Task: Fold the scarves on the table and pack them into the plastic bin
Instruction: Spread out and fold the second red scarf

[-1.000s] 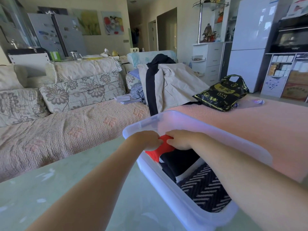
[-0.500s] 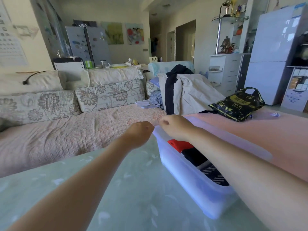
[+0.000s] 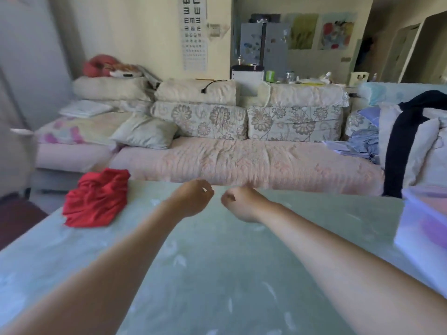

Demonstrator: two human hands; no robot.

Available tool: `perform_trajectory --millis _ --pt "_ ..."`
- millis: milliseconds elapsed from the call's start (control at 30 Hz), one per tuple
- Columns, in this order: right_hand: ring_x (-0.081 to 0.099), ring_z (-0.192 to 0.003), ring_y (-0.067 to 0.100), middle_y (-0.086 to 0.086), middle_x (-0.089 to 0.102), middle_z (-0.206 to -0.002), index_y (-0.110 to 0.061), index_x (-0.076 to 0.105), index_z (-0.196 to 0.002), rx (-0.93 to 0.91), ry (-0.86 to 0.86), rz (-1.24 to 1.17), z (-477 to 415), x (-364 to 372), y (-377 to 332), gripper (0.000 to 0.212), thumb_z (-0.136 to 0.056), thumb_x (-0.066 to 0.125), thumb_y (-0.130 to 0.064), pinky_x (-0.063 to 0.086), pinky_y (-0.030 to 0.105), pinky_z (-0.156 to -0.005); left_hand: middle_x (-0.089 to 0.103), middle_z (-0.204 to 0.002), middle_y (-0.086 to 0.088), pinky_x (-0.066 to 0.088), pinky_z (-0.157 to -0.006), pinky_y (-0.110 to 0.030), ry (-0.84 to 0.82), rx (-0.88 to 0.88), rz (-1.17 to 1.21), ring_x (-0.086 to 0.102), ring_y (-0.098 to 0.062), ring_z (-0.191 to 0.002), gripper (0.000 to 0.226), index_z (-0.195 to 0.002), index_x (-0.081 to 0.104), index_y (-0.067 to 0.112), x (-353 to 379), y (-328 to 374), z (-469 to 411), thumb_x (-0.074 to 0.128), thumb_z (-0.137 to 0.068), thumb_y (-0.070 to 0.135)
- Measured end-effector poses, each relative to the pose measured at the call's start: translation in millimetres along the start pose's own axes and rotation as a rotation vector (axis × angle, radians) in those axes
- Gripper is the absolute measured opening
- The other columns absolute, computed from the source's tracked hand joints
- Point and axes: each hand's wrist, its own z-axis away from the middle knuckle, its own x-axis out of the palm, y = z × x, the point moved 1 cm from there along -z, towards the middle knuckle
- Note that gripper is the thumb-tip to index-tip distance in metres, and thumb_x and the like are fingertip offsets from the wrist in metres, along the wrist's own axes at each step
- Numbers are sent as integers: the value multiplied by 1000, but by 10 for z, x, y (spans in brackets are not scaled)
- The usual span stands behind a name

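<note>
A pale green table (image 3: 217,274) is seen nearest, the bin (image 3: 425,228) at its right edge. The left hand (image 3: 191,199) and right hand (image 3: 242,204) are held above it, fingers loosely curled, nothing gripped. A crumpled red scarf (image 3: 96,199) is laid far left; a sofa (image 3: 242,160) stands beyond

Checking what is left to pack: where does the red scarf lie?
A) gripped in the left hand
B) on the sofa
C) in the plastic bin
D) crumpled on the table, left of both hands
D: the red scarf lies bunched on the table, left of the left hand, untouched.
</note>
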Motion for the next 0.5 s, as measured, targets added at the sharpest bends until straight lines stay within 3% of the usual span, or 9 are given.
perform_trajectory --millis 100,200,300,500 --pt "61 -107 22 -2 65 -119 -27 68 -112 -59 -90 -12 -478 598 -570 29 -97 45 -38 51 35 -94 64 -121 -5 47 -81 -27 23 -118 -36 61 -24 -98 31 -122 62 23 -157 -949 40 51 -95 35" --pt "57 -119 20 -1 61 -132 -25 64 -128 -102 -153 -32 -914 1181 -1057 37 -96 47 -34 46 31 -100 63 -125 -2 46 -92 -29 33 -199 -102 58 -24 -112 34 -127 59 23 -287 -1864 94 52 -95 32" --pt "54 -123 19 -1 59 -131 -24 58 -135 -120 -212 -30 -1338 1759 -1436 42 -94 53 -33 44 28 -100 61 -124 -3 46 -94 -36 53 -270 -140 55 -26 -114 34 -124 59 21 -375 -2705 97 51 -92 30" --pt "46 -133 21 -3 43 -147 -30 50 -141 -276 -223 80 -2129 2701 -1977 59 -83 63 -33 41 38 -109 54 -126 -10 37 -98 -39 123 -312 -209 46 -35 -118 40 -130 51 13 -405 -3848 -64 53 -92 25"
